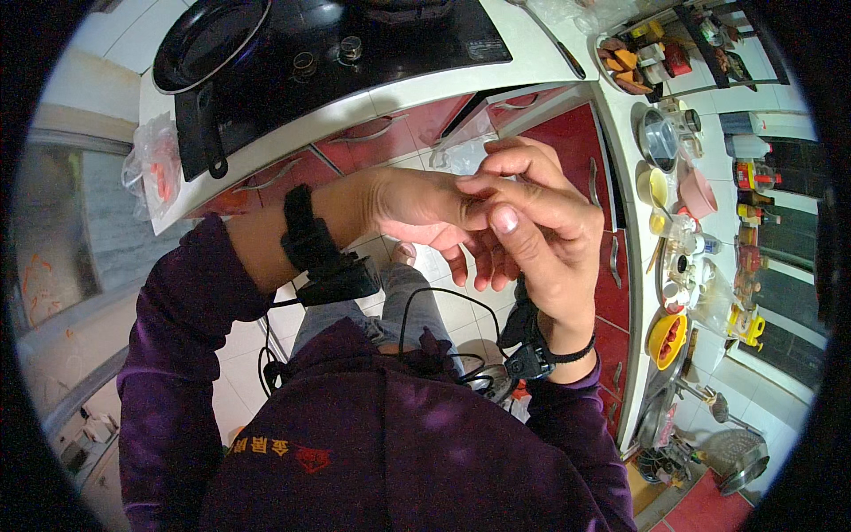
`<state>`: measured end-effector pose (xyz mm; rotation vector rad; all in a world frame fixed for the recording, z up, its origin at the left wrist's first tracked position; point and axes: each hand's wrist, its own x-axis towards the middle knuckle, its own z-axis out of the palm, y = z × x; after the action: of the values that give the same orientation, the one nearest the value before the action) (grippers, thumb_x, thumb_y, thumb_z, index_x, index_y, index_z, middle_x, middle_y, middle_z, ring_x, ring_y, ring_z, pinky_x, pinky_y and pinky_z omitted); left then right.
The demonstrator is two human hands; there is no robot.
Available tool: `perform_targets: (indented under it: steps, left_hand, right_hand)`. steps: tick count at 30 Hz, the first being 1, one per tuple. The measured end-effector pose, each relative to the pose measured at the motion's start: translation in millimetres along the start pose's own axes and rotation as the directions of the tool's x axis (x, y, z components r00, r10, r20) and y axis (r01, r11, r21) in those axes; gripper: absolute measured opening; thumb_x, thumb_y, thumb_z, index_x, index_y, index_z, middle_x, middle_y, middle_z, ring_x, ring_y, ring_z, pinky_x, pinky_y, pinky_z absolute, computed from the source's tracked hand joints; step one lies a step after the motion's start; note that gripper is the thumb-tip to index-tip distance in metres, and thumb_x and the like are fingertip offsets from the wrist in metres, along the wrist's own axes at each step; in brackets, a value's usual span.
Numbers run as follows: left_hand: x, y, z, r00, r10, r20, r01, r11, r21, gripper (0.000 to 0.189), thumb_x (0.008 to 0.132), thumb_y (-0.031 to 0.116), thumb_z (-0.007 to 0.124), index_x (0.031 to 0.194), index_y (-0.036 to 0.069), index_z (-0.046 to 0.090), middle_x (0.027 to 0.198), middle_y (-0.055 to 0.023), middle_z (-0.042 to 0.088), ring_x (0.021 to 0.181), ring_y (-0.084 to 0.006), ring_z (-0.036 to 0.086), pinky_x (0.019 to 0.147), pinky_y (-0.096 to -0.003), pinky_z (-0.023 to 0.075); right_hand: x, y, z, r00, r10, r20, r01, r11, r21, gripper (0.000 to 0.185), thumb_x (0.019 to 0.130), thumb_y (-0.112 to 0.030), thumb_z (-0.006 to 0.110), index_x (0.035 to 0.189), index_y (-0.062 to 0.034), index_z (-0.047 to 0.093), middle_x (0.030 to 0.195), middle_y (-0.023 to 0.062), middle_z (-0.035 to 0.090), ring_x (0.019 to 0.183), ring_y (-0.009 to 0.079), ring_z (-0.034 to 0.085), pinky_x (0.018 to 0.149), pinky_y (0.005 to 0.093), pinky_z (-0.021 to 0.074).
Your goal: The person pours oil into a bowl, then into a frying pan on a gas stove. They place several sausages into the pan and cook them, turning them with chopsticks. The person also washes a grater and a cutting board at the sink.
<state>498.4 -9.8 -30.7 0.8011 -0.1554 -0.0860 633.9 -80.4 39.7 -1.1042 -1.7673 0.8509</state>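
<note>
My left hand [435, 207] is held out over the floor in front of my body, fingers loosely curled and with nothing seen in it. Against it lies my right hand [548, 223], whose thumb and forefinger pinch it near the thumb side; the exact spot is partly hidden. Black straps with small devices are on both wrists, and a black cable [452, 290] hangs between them. Beyond the hands, a black frying pan [211, 43] rests on a black glass hob [292, 100] with two knobs.
A clear plastic bag [156, 166] lies at the counter's left end. Along the right counter [635, 266] stand a plate of orange-fleshed pieces [621, 63], a metal bowl [658, 138], a pink bowl [698, 193] and a yellow basket with red pieces [667, 341]. Red cabinet doors [568, 143] are below.
</note>
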Motion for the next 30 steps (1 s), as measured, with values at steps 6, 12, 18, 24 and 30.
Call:
perform_targets:
  steps: [6,12,18,24,30]
  left_hand:
    - [3.3,-2.1,-7.0,0.991,0.068,0.111,-0.060,0.996,-0.068,0.053,0.073,0.051,0.058,0.105,0.009,0.050,0.097,-0.0087,0.055,0.089,-0.0188,0.054,0.072,-0.0331,0.0451]
    - [9.1,-6.5,-12.3,0.987,0.057,0.150,-0.055,0.998,-0.014,0.048,0.075,0.046,0.059,0.105,0.009,0.050,0.098,-0.0081,0.055,0.089,-0.0191,0.054,0.072,-0.0343,0.0458]
    - [5.8,-5.7,-12.0,0.998,0.066,0.014,-0.066,0.997,-0.037,0.034,0.079,0.032,0.060,0.101,0.007,0.053,0.092,-0.0074,0.056,0.085,-0.0189,0.056,0.071,-0.0317,0.0473]
    - [-2.1,-15.4,-12.1,0.896,0.129,-0.425,-0.079,0.988,0.134,0.020,0.087,0.026,0.050,0.091,0.007,0.052,0.081,-0.0004,0.054,0.071,-0.0101,0.052,0.064,-0.0244,0.0423]
    - [-62.7,-79.3,-42.5,0.677,0.314,-0.666,-0.329,0.938,0.109,0.018,0.084,0.021,0.051,0.094,0.006,0.051,0.078,-0.0005,0.054,0.069,-0.0098,0.050,0.062,-0.0218,0.0407]
  right_hand:
    - [0.4,1.7,1.9,0.998,-0.050,0.032,0.049,0.998,0.047,0.015,0.074,-0.012,0.061,0.085,-0.0016,0.065,0.086,0.0069,0.056,0.091,0.0228,0.046,0.079,0.0316,0.0381]
    - [1.1,4.5,1.9,0.989,-0.145,0.028,0.144,0.989,0.028,0.016,0.072,-0.011,0.062,0.085,-0.0013,0.065,0.086,0.0074,0.055,0.095,0.0276,0.045,0.083,0.0353,0.0370]
    - [-6.1,10.5,-1.6,0.996,-0.083,0.026,0.083,0.997,0.001,0.030,0.076,-0.022,0.057,0.089,0.0032,0.064,0.088,0.0128,0.056,0.100,0.0297,0.047,0.089,0.0418,0.0330]
    - [11.0,62.7,9.1,0.951,0.079,-0.300,-0.132,0.979,-0.159,0.019,0.077,-0.011,0.059,0.093,-0.0017,0.063,0.091,0.0124,0.058,0.095,0.0242,0.051,0.085,0.0323,0.0375]
    - [38.2,117.9,45.3,0.935,0.300,-0.190,-0.287,0.953,0.093,0.017,0.078,0.001,0.053,0.094,0.0008,0.060,0.082,0.0064,0.060,0.074,0.0115,0.053,0.069,0.0229,0.0429]
